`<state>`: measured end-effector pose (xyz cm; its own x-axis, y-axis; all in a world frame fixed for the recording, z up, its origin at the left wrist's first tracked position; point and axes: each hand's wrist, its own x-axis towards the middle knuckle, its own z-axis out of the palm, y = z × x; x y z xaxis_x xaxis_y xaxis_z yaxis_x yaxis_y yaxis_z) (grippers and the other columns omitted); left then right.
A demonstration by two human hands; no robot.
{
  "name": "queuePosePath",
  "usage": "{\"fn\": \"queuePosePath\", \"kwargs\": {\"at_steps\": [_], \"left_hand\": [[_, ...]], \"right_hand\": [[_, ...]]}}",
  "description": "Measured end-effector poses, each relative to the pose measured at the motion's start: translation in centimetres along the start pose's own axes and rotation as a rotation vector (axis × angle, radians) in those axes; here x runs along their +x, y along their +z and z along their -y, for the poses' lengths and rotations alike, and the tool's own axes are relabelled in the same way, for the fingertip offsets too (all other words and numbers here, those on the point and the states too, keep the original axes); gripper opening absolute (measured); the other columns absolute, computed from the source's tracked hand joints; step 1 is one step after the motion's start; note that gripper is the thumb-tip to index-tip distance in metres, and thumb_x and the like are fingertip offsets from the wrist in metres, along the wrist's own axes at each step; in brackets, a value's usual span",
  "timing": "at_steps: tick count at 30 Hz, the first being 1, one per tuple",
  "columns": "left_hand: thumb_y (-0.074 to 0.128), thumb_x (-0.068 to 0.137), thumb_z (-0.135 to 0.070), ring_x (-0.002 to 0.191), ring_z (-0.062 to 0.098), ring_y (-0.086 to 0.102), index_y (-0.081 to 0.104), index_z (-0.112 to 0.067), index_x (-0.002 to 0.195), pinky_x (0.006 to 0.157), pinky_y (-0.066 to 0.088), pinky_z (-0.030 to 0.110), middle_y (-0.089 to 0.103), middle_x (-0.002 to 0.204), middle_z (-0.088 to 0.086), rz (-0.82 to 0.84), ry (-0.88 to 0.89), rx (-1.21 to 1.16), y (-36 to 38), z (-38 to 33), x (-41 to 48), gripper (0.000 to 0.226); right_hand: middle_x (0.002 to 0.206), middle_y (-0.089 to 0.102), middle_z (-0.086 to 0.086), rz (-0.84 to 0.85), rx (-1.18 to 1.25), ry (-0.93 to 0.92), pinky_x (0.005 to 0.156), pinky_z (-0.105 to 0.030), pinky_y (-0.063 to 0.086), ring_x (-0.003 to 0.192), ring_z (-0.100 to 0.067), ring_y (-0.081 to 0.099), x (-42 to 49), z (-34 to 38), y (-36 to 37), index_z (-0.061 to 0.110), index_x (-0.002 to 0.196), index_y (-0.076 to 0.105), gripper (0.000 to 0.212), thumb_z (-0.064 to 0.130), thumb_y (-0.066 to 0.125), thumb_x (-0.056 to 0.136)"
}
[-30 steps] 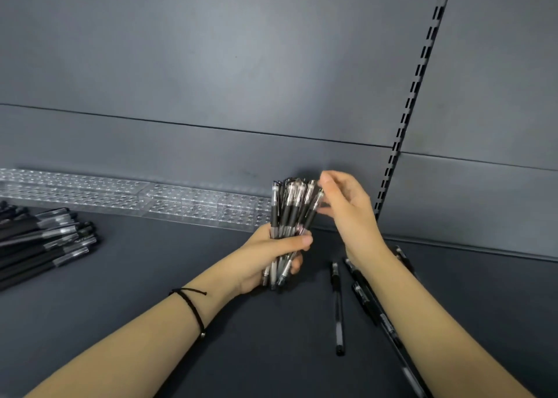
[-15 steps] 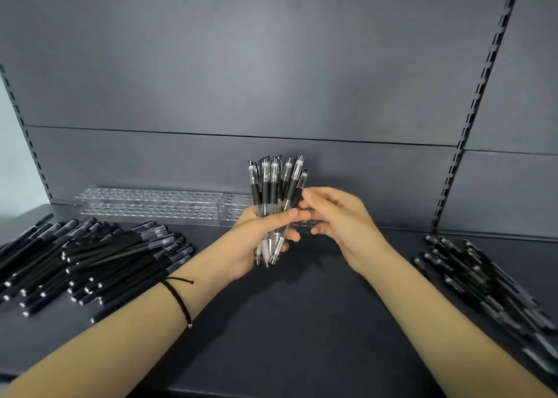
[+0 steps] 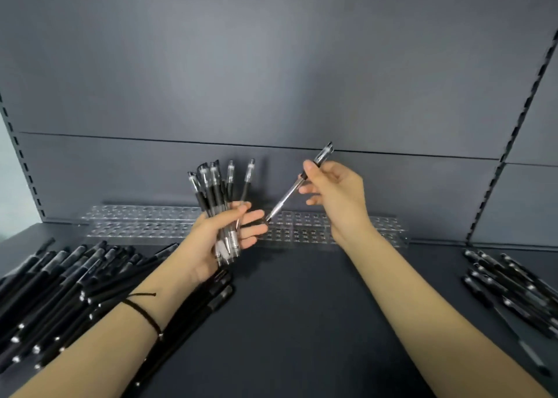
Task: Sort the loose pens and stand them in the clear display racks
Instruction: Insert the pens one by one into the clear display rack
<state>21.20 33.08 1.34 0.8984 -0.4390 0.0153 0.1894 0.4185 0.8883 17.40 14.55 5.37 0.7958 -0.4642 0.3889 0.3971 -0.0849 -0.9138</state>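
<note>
My left hand [image 3: 223, 234] grips an upright bundle of several black-and-clear pens [image 3: 216, 186], caps up, above the dark shelf. My right hand [image 3: 338, 191] pinches one clear pen [image 3: 291, 191] near its capped end; the pen slants down-left and its tip nearly touches my left fingers. Two clear display racks [image 3: 145, 225] [image 3: 386, 231] with rows of holes stand side by side against the back panel, behind both hands. I see no pens standing in their visible holes.
A large heap of black pens [image 3: 69, 289] lies on the shelf [image 3: 302, 322] at the left, partly under my left forearm. A smaller heap of black pens [image 3: 513, 289] lies at the right edge. Slotted uprights [image 3: 513, 144] flank the grey back panel.
My right hand has pulled a single pen out of the bundle, up and to the right. The view has shifted, and both racks and both heaps are now visible.
</note>
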Motion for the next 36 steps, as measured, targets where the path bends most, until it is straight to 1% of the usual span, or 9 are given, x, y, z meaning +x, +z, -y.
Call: {"fn": "queuePosePath", "kwargs": {"at_steps": [3,7,12,15,24,29,31,33,36], "left_hand": [[0.052,0.096,-0.014,0.071,0.017,0.074,0.063,-0.012,0.098,0.058,0.059,0.023,0.077,0.087,0.007,-0.092,-0.03,-0.153,-1.3,0.2,0.6,0.011],[0.056,0.095,-0.015,0.061,0.012,0.071,0.064,-0.012,0.097,0.058,0.057,0.023,0.076,0.082,0.005,-0.143,-0.014,-0.18,-1.5,0.1,1.3,0.009],[0.061,0.088,-0.013,0.057,0.013,0.068,0.066,-0.01,0.096,0.056,0.058,0.023,0.075,0.083,0.007,-0.108,0.004,-0.163,-1.9,0.3,1.6,0.01],[0.066,0.074,-0.016,0.061,0.014,0.069,0.066,-0.009,0.096,0.059,0.058,0.024,0.074,0.083,0.007,-0.061,0.008,-0.138,-2.0,0.4,1.6,0.023],[0.067,0.082,-0.011,0.058,0.013,0.066,0.066,-0.006,0.107,0.052,0.055,0.024,0.065,0.072,0.001,-0.089,0.015,-0.072,-2.1,0.9,1.7,0.025],[0.066,0.086,-0.009,0.057,0.013,0.065,0.064,-0.009,0.092,0.052,0.056,0.024,0.067,0.076,0.005,-0.104,0.001,-0.08,-1.9,1.3,1.5,0.006],[0.066,0.087,-0.009,0.059,0.013,0.066,0.065,-0.009,0.089,0.053,0.056,0.024,0.068,0.077,0.005,-0.107,0.0,-0.107,-2.0,1.5,1.6,0.003],[0.066,0.087,-0.01,0.061,0.013,0.068,0.066,-0.009,0.09,0.055,0.057,0.024,0.071,0.077,0.005,-0.114,0.015,-0.126,-2.0,1.5,1.7,0.004],[0.065,0.088,-0.011,0.062,0.014,0.07,0.066,-0.008,0.093,0.058,0.059,0.025,0.073,0.079,0.006,-0.103,0.046,-0.109,-1.9,1.5,1.5,0.006]], "right_hand": [[0.067,0.069,0.001,0.018,-0.182,-0.128,0.048,-0.021,0.048,0.058,-0.012,0.067,2.3,-0.3,0.8,0.017,0.073,0.058,0.019,0.019,0.073,0.085],[0.066,0.068,0.003,0.051,-0.277,-0.186,0.05,-0.02,0.05,0.057,-0.008,0.068,3.8,-1.6,2.9,0.019,0.07,0.057,0.022,0.017,0.075,0.083],[0.064,0.069,0.002,0.048,-0.43,-0.232,0.068,-0.041,0.058,0.061,-0.014,0.069,4.6,-3.3,5.2,0.021,0.066,0.055,0.027,0.025,0.077,0.081],[0.059,0.067,0.004,0.003,-0.504,-0.265,0.071,-0.045,0.057,0.06,-0.018,0.068,5.1,-3.2,5.4,0.022,0.063,0.053,0.03,0.027,0.077,0.081],[0.065,0.067,-0.002,0.235,-0.716,-0.201,0.067,-0.037,0.057,0.051,-0.012,0.063,4.3,-5.4,5.2,0.008,0.073,0.062,0.03,0.033,0.077,0.08],[0.071,0.07,-0.007,0.258,-0.807,-0.185,0.071,-0.037,0.055,0.064,-0.018,0.063,4.6,-4.7,4.6,0.005,0.071,0.067,0.049,0.054,0.072,0.078],[0.067,0.07,-0.004,0.224,-0.78,-0.231,0.067,-0.032,0.05,0.064,-0.012,0.062,4.5,-3.3,4.7,0.009,0.07,0.066,0.052,0.059,0.064,0.081],[0.065,0.07,0.003,0.309,-0.693,-0.2,0.06,-0.026,0.043,0.053,0.0,0.056,4.2,-1.7,5.0,0.01,0.075,0.07,0.048,0.056,0.059,0.087],[0.048,0.06,0.017,0.476,-0.584,-0.084,0.049,-0.015,0.038,0.04,0.001,0.044,3.5,-0.5,5.3,0.014,0.079,0.073,0.029,0.039,0.064,0.09]]}}
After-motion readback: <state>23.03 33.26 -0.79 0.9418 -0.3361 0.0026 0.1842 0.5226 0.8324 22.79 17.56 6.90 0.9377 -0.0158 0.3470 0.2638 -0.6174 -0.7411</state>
